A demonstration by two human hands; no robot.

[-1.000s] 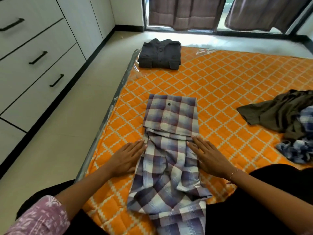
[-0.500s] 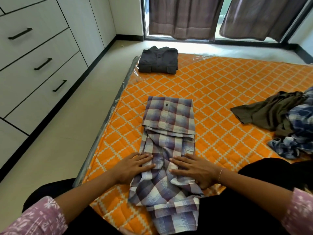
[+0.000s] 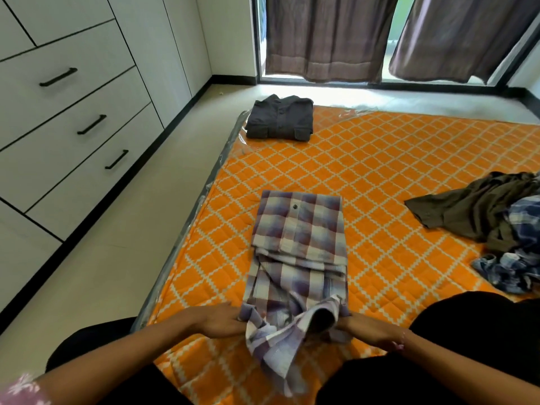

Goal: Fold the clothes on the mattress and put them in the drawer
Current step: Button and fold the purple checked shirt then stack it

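A purple-and-white plaid shirt point(image 3: 298, 249) lies lengthwise on the orange quilted mattress point(image 3: 388, 159), its far end folded into a neat panel. My left hand point(image 3: 217, 321) grips the shirt's near left edge and my right hand point(image 3: 365, 328) grips its near right edge; the near end is lifted a little and bunched between them. A folded dark grey shirt point(image 3: 280, 118) rests at the mattress's far left corner. White drawers point(image 3: 73, 135) with black handles line the left wall, all closed.
A loose pile of an olive garment point(image 3: 473, 209) and a blue plaid garment point(image 3: 514, 267) sits at the mattress's right side. Beige floor runs between mattress and drawers. Brown curtains point(image 3: 327, 36) hang over a glass door at the back. My dark-clothed knees frame the near edge.
My hands slid from pressing flat on the shirt's middle down to its near end, closed on both edges there and raised the cloth.
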